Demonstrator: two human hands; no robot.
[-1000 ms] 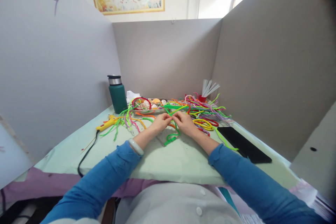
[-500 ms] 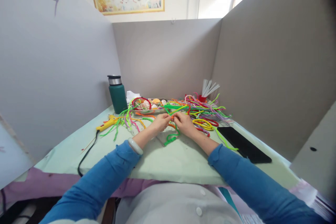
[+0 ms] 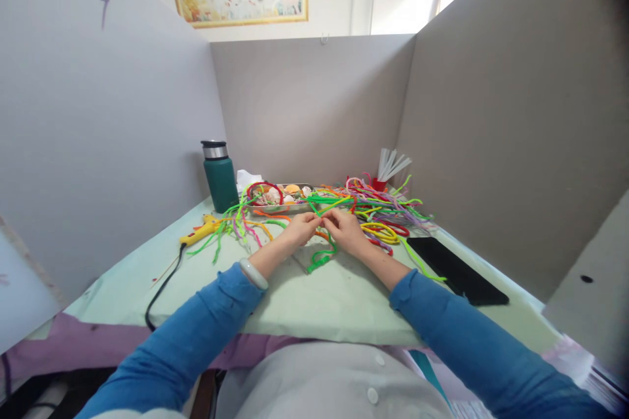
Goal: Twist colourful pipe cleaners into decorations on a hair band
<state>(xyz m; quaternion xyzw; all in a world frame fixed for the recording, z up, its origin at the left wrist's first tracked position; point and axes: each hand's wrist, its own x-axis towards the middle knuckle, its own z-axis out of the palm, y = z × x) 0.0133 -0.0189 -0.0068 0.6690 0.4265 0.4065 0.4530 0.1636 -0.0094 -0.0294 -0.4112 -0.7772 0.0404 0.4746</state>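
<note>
My left hand (image 3: 303, 229) and my right hand (image 3: 344, 232) meet fingertip to fingertip above the middle of the table. Both are closed in a pinch on an orange pipe cleaner (image 3: 322, 234), a bit of which shows just under the fingers; most of it is hidden. Below the hands, a green pipe cleaner (image 3: 319, 263) with a coiled end rests on the table; whether it joins the held piece I cannot tell. Right behind the fingertips lie straight green pipe cleaners (image 3: 330, 199).
A tray (image 3: 280, 208) of small pieces stands at the back, beside a green bottle (image 3: 221, 180). Many coloured pipe cleaners (image 3: 386, 233) pile up at right, near a black phone-like slab (image 3: 455, 270). A yellow glue gun (image 3: 199, 232) with a cord lies left. Grey partitions (image 3: 314, 105) enclose the table.
The orange bit between my fingertips is now covered, as my right fingers have shifted slightly. Otherwise the hands and things stay in place.
</note>
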